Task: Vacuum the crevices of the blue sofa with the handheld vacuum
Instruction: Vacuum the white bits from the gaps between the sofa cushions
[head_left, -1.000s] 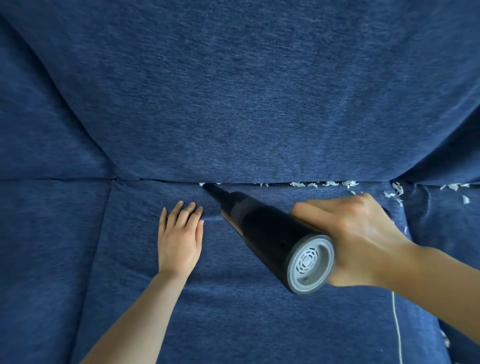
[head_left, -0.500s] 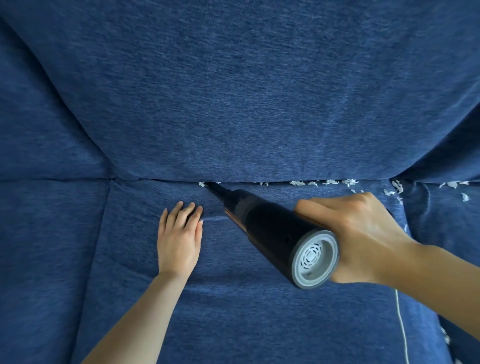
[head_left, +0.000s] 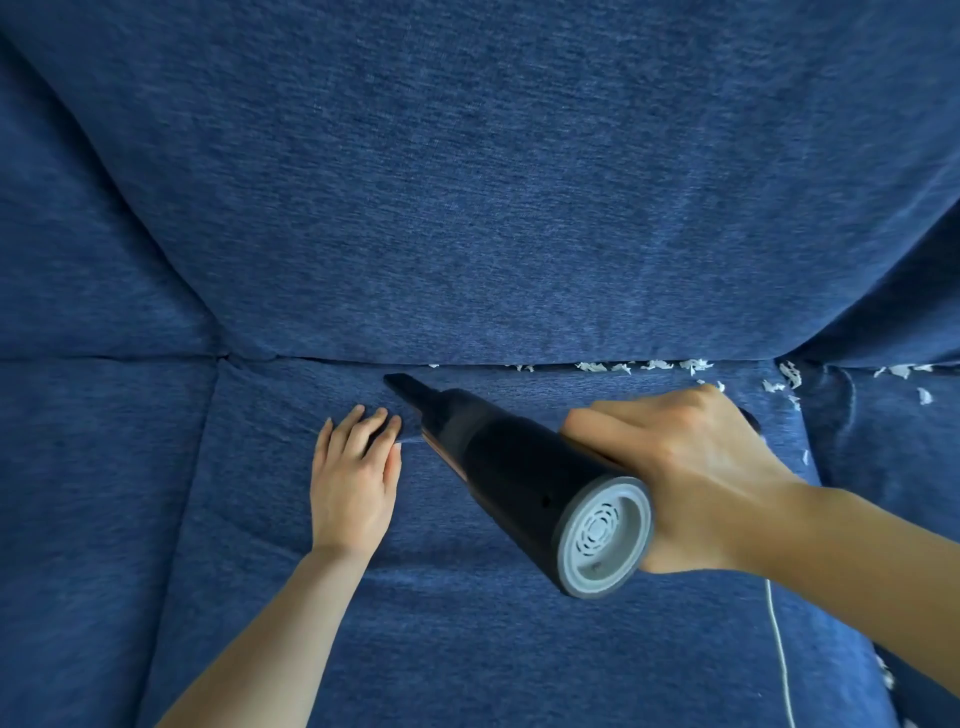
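Compared with half a second before, the nozzle tip (head_left: 397, 380) had pulled back out of the crevice (head_left: 519, 364) and sat just in front of it, right beside the left hand (head_left: 356, 475); the handheld vacuum (head_left: 524, 480) ran diagonally, tip up-left, grey end cap toward me. Right hand (head_left: 691, 478) was wrapped tight round the body; left lay flat, fingers together, on the seat cushion (head_left: 441, 649); the white scraps (head_left: 649, 366) lay along the seam off to the right of the tip, so that's the way I'd guess it had to sweep.

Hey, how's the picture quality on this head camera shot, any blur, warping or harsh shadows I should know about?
Head view: soft, even light, no glare; wide-angle warping bows the sofa back cushion and its seams; slight motion blur on the right hand and handheld vacuum; the left hand casts only a faint shadow; the white scraps along the crevice stay fairly crisp.
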